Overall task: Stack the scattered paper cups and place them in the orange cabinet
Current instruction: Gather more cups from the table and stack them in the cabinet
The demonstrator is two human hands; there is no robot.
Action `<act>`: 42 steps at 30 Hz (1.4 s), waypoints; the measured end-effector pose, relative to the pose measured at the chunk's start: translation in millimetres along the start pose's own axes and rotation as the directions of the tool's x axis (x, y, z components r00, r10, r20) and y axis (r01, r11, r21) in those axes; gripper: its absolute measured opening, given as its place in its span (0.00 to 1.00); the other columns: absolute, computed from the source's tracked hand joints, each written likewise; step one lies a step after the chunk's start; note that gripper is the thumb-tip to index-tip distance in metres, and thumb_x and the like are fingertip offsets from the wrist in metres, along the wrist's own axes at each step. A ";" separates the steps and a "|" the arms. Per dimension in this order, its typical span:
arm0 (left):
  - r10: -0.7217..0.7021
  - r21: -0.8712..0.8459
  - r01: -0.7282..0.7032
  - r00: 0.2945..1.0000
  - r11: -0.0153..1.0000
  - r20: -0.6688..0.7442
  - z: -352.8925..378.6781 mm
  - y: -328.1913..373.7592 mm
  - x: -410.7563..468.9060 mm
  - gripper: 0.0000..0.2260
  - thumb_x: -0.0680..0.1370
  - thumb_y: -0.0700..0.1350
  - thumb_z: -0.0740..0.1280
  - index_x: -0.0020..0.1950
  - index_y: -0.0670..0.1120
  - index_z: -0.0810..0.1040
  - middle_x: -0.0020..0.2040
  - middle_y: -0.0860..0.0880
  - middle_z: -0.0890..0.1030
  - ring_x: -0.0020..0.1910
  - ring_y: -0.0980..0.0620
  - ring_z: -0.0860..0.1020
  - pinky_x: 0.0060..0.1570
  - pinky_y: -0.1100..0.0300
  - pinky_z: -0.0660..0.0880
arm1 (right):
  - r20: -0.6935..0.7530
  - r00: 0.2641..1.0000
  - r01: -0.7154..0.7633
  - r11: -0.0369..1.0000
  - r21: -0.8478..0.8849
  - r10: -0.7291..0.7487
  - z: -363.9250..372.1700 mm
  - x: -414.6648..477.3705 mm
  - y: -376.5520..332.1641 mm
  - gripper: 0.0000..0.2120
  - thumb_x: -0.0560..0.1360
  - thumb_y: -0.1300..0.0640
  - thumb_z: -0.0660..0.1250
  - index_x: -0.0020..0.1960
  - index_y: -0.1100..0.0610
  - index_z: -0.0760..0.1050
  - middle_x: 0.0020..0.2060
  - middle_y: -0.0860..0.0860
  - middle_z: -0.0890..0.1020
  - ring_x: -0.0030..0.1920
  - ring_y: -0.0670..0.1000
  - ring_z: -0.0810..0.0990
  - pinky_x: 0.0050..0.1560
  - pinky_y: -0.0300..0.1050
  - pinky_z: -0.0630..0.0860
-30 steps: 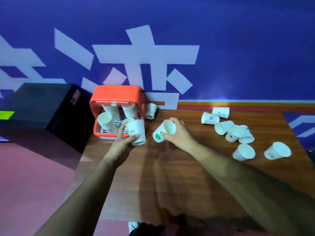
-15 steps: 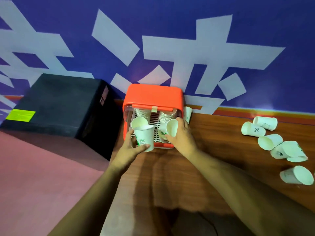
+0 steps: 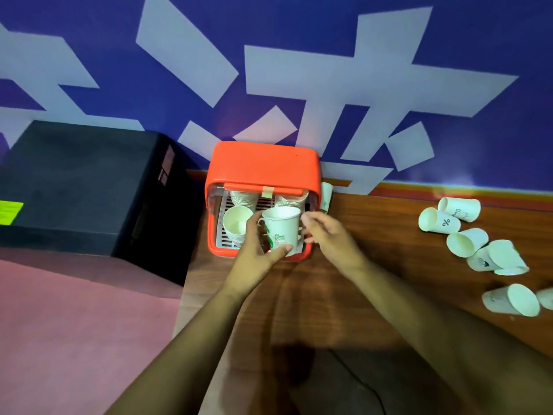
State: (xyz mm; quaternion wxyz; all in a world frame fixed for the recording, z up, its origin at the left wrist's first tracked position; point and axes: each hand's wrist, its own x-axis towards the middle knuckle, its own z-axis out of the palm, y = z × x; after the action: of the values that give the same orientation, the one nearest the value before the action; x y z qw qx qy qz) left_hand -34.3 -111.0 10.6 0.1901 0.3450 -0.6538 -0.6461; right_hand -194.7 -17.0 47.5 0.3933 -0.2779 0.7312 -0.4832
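The orange cabinet (image 3: 263, 163) stands open at the table's back left corner. Inside it are two upside-down cup stacks (image 3: 243, 199) and a single cup lying on its side (image 3: 236, 223). My left hand (image 3: 256, 259) grips an upright white paper cup with a green logo (image 3: 282, 229) right in front of the cabinet's opening. My right hand (image 3: 327, 236) hovers just right of that cup with relaxed fingers and holds nothing. Several loose cups (image 3: 465, 242) lie on their sides at the table's right.
One more cup (image 3: 326, 193) stands between the cabinet's right wall and the blue wall. A black box (image 3: 74, 181) sits left of the wooden table (image 3: 329, 301), whose left edge runs just below the cabinet. Pink floor lies beyond that edge.
The cup that my right hand carried has left it, and that hand now holds nothing. My left hand has shifted its cup right, to the middle of the cabinet's opening.
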 end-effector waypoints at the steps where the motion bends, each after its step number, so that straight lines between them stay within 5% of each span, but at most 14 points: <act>1: 0.018 0.039 -0.017 1.000 0.999 -0.004 3.5 2.4 3.9 0.34 0.72 0.46 0.77 0.72 0.60 0.63 0.68 0.49 0.76 0.67 0.50 0.76 0.68 0.44 0.74 | 0.038 0.999 -0.008 0.999 0.035 0.006 -2.5 -0.9 -2.4 0.10 0.80 0.53 0.64 0.60 0.52 0.77 0.52 0.47 0.83 0.52 0.47 0.83 0.49 0.43 0.82; 5: 0.043 0.082 -0.047 0.998 0.996 0.054 15.1 6.2 12.7 0.33 0.74 0.50 0.73 0.76 0.53 0.63 0.70 0.49 0.75 0.70 0.48 0.74 0.69 0.41 0.72 | 0.027 1.000 -0.012 0.992 0.123 0.009 -6.1 3.1 2.3 0.16 0.77 0.60 0.69 0.64 0.59 0.75 0.55 0.53 0.83 0.55 0.50 0.83 0.50 0.44 0.81; 10: 0.041 0.076 -0.038 0.998 0.996 -0.037 20.0 14.0 16.9 0.18 0.81 0.55 0.65 0.69 0.51 0.74 0.64 0.56 0.79 0.66 0.58 0.76 0.67 0.51 0.73 | 0.008 1.000 -0.008 1.000 0.012 0.008 -10.3 11.9 17.0 0.24 0.72 0.57 0.75 0.66 0.53 0.74 0.59 0.47 0.81 0.60 0.46 0.79 0.60 0.44 0.77; 14: 0.088 0.199 -0.082 0.996 0.976 -0.024 18.0 5.2 28.2 0.23 0.78 0.59 0.66 0.70 0.51 0.73 0.64 0.54 0.79 0.63 0.53 0.78 0.64 0.45 0.76 | 0.004 1.000 0.005 1.000 -0.029 -0.005 -7.2 16.9 29.5 0.26 0.71 0.59 0.76 0.66 0.53 0.72 0.59 0.47 0.80 0.59 0.45 0.79 0.59 0.39 0.76; 19: 0.098 0.243 -0.095 0.995 0.966 -0.004 16.9 -2.6 35.9 0.21 0.79 0.50 0.70 0.71 0.51 0.71 0.64 0.55 0.79 0.62 0.54 0.79 0.62 0.48 0.77 | -0.019 0.998 0.048 0.991 -0.123 -0.051 -5.0 24.4 41.3 0.29 0.70 0.59 0.76 0.67 0.47 0.69 0.62 0.47 0.78 0.62 0.48 0.77 0.62 0.49 0.77; 29: 0.140 0.325 -0.140 0.990 0.935 0.026 11.0 -26.8 32.0 0.22 0.79 0.51 0.69 0.71 0.49 0.71 0.64 0.51 0.79 0.62 0.52 0.78 0.62 0.47 0.76 | 0.003 0.994 0.104 0.972 -0.210 -0.105 3.6 12.5 55.5 0.33 0.71 0.54 0.76 0.72 0.46 0.67 0.64 0.43 0.77 0.62 0.43 0.76 0.62 0.43 0.76; 35: 0.141 0.298 -0.136 0.990 0.945 0.005 14.2 -23.6 39.4 0.20 0.82 0.47 0.66 0.73 0.49 0.68 0.64 0.51 0.79 0.62 0.54 0.78 0.56 0.69 0.72 | -0.030 0.995 0.084 0.979 -0.184 -0.091 13.2 23.0 55.7 0.32 0.74 0.55 0.72 0.74 0.47 0.64 0.64 0.44 0.76 0.63 0.41 0.76 0.60 0.34 0.74; 40: 0.123 0.342 -0.123 0.992 0.932 0.022 12.0 -38.0 40.9 0.20 0.82 0.45 0.67 0.73 0.46 0.69 0.61 0.53 0.78 0.61 0.52 0.77 0.59 0.58 0.74 | -0.020 0.998 0.057 0.966 -0.252 -0.064 17.0 27.2 64.4 0.30 0.73 0.57 0.72 0.72 0.49 0.67 0.63 0.46 0.78 0.62 0.44 0.77 0.60 0.37 0.75; 42: 0.081 0.375 -0.088 0.996 0.923 0.034 13.1 -47.7 41.8 0.20 0.81 0.43 0.67 0.73 0.45 0.69 0.59 0.51 0.78 0.60 0.48 0.78 0.59 0.54 0.75 | -0.023 0.997 0.056 0.934 -0.352 -0.069 18.2 30.1 70.8 0.30 0.73 0.56 0.73 0.72 0.50 0.68 0.65 0.46 0.75 0.64 0.45 0.74 0.58 0.28 0.70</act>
State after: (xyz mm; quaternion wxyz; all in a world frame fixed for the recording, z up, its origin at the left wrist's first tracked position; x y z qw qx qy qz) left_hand -62.4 -127.4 -45.5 0.1420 0.3408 -0.7814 -0.5031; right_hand -197.3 -22.8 -31.3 0.3089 -0.3582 0.8033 -0.3620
